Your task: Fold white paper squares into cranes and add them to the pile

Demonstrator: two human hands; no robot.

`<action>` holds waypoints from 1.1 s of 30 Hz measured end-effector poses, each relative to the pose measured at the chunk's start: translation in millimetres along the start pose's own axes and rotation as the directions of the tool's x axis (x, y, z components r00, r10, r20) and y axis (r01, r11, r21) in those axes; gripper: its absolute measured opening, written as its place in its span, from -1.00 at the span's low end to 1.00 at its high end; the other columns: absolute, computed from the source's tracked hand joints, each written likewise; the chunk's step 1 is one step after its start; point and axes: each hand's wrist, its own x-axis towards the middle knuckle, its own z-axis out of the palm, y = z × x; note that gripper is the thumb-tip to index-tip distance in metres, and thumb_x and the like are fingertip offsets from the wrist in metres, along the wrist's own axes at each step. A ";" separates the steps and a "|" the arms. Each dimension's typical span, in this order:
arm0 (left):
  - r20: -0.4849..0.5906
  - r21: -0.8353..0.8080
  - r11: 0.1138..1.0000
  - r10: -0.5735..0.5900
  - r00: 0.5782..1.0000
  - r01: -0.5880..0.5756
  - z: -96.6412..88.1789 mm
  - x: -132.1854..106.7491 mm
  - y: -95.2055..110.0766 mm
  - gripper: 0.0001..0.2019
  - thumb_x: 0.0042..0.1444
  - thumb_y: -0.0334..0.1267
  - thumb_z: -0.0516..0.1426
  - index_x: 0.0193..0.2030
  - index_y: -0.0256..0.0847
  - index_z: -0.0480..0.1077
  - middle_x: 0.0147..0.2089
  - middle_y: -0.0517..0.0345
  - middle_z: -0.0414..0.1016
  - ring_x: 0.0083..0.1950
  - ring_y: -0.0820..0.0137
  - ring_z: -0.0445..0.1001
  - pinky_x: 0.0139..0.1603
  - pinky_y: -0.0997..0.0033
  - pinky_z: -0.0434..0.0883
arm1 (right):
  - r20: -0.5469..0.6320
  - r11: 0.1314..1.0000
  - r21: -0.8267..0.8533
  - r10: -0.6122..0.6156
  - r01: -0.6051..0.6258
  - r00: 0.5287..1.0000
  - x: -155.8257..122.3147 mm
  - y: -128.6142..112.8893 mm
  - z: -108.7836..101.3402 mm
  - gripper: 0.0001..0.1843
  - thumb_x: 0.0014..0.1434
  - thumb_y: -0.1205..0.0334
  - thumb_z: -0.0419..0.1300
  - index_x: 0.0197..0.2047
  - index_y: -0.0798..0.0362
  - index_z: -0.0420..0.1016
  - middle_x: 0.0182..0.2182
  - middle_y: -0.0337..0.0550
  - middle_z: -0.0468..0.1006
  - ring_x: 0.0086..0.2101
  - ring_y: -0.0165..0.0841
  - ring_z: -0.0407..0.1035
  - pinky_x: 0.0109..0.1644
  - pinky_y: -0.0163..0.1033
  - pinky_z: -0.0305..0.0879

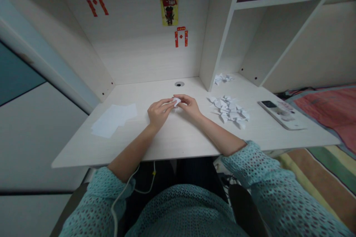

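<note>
A small folded piece of white paper [176, 101] is pinched between my two hands, a little above the middle of the desk. My left hand [160, 112] grips it from the left with fingers pressed together. From the right, my right hand [190, 106] closes its fingertips on the same piece; its exact shape is partly hidden by the fingers. Left of my hands lie flat white paper sheets [112, 120], overlapping one another. To the right sits a pile of folded white paper pieces [230, 111], with several more folded pieces [223, 78] behind it by the shelf.
A phone [268, 104] rests on a pale printed case or box [289, 118] at the desk's right. An upright shelf panel [219, 33] meets the desk behind the pile. A cable hole [179, 84] is at the back. A white cable [114, 211] crosses my left sleeve.
</note>
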 end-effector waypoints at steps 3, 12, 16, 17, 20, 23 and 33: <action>0.016 0.036 0.999 0.023 1.000 -0.023 -1.7 0.2 4.4 -0.84 0.10 -0.22 0.15 -0.19 0.04 0.52 -0.16 0.17 0.56 -0.10 0.37 0.50 -0.09 0.32 0.37 | 0.017 1.000 0.001 0.004 -0.004 1.000 -0.5 -0.2 -0.1 -0.66 -0.02 0.13 0.25 -0.13 0.00 0.51 -0.12 -0.12 0.55 -0.12 -0.31 0.43 -0.01 -0.18 0.30; 0.104 -0.301 0.888 -0.333 0.937 0.348 9.6 2.4 -5.2 -0.45 -0.01 -0.16 0.22 0.16 -0.10 0.27 0.04 -0.01 0.46 -0.03 0.31 0.47 -0.01 0.25 0.37 | 0.000 0.999 0.049 0.024 -0.024 1.000 -0.8 -2.5 -0.6 -0.64 -0.04 0.13 0.27 -0.13 0.00 0.50 -0.09 -0.10 0.54 -0.11 -0.29 0.43 0.01 -0.15 0.31; 0.382 -0.508 0.598 -0.489 0.784 0.620 20.2 0.9 -15.8 -0.61 0.00 -0.04 0.16 -0.11 -0.28 0.47 -0.17 -0.04 0.55 -0.19 0.30 0.50 -0.17 0.33 0.40 | -0.008 0.998 0.064 0.009 -0.008 1.000 -0.8 -2.6 0.5 -0.65 -0.03 0.10 0.26 -0.13 0.01 0.50 -0.09 -0.08 0.54 -0.09 -0.29 0.42 0.04 -0.16 0.29; 0.411 -0.530 0.541 -0.510 0.756 0.653 21.2 0.8 -16.2 -0.61 -0.02 -0.03 0.17 -0.15 -0.28 0.49 -0.18 -0.03 0.55 -0.20 0.31 0.50 -0.19 0.35 0.40 | -0.011 0.998 0.056 0.010 -0.009 1.000 -1.0 -2.7 0.8 -0.65 -0.02 0.10 0.26 -0.13 0.01 0.50 -0.09 -0.08 0.54 -0.09 -0.29 0.42 0.04 -0.16 0.29; 0.467 -0.566 0.430 -0.536 0.704 0.703 20.4 1.0 -12.9 -0.60 -0.09 -0.05 0.22 -0.14 -0.26 0.49 -0.19 0.00 0.56 -0.22 0.35 0.50 -0.25 0.40 0.39 | -0.008 1.000 0.022 0.011 -0.011 1.000 -1.5 -3.3 1.2 -0.68 0.00 0.11 0.24 -0.15 0.00 0.51 -0.08 -0.10 0.54 -0.08 -0.30 0.41 0.02 -0.17 0.29; 0.472 -0.573 0.420 -0.532 0.703 0.704 17.5 2.1 -9.1 -0.60 -0.12 -0.08 0.24 -0.14 -0.24 0.50 -0.16 0.00 0.55 -0.22 0.34 0.49 -0.27 0.41 0.38 | 0.014 1.000 -0.011 -0.002 0.002 1.000 -1.9 -4.4 0.9 -0.74 0.01 0.13 0.23 -0.19 -0.02 0.52 -0.07 -0.12 0.53 -0.03 -0.28 0.38 0.02 -0.16 0.28; 0.388 -0.595 0.467 -0.546 0.742 0.654 15.1 4.2 -7.5 -0.64 -0.11 -0.12 0.23 -0.16 -0.23 0.51 -0.14 0.01 0.55 -0.19 0.31 0.48 -0.24 0.36 0.40 | 0.071 0.995 -0.098 0.004 0.003 0.997 -1.4 -5.4 -1.2 -0.75 0.05 0.16 0.18 -0.17 -0.05 0.52 -0.10 -0.18 0.53 -0.03 -0.29 0.37 0.04 -0.18 0.24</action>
